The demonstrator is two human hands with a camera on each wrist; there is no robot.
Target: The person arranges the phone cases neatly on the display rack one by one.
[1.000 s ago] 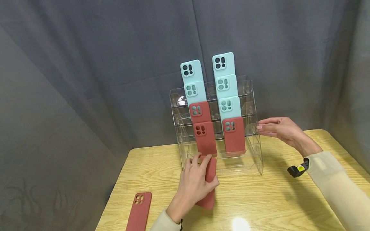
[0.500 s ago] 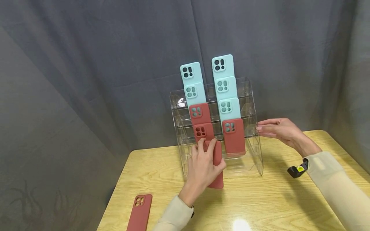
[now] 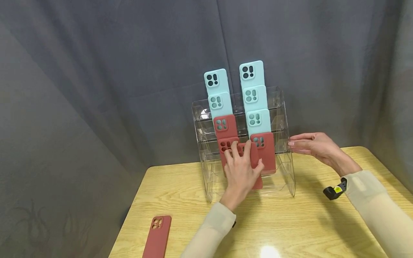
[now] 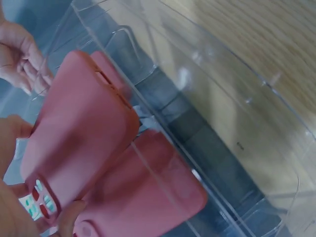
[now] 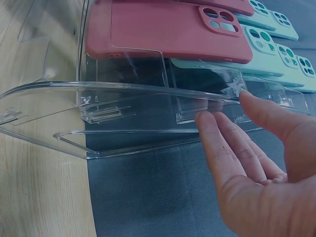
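My left hand [image 3: 240, 171] grips a red phone case [image 3: 254, 157] by its camera end, thumb on one edge and fingers on the other. The case is held in front of the clear tiered rack [image 3: 292, 175], overlapping its two lowest red cases in the head view. In the left wrist view the held case [image 4: 79, 123] lies tilted, close over another red case [image 4: 153, 187] seated behind the clear lip. My right hand [image 3: 314, 146] is at the rack's right side, fingers fairly straight. Its fingertips meet the clear side panel [image 5: 148, 89] in the right wrist view.
Mint cases [image 3: 258, 120] and red cases [image 3: 225, 126] stand in two stepped columns on the rack. Another red case [image 3: 157, 236] lies flat at the front left of the wooden table [image 3: 174, 186]. A grey curtain [image 3: 129, 89] hangs behind.
My left hand has carried the red case up and rightward from below the left column to between the two columns. The right hand has stayed at the rack's side.
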